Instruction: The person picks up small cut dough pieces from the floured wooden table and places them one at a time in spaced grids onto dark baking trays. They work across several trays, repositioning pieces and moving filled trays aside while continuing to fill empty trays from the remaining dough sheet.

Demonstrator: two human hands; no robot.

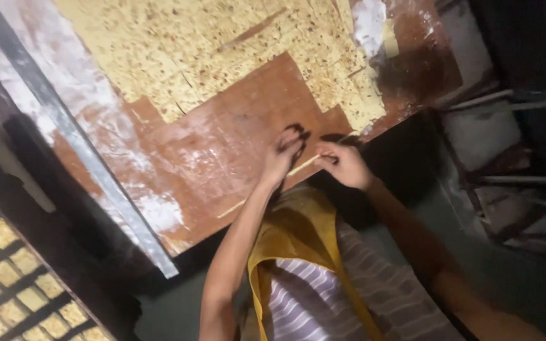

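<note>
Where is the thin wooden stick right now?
In the head view, the thin wooden stick lies at the near edge of the brown board, pinched between the left hand and right hand, just below the speckled yellow sheet.

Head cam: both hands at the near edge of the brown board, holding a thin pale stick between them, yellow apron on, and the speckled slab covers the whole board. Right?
Not quite. In the head view the speckled slab covers only the far part of the brown board; the near part is bare. The rest holds: left hand and right hand hold the thin pale stick at the near edge, over the yellow apron.
</note>
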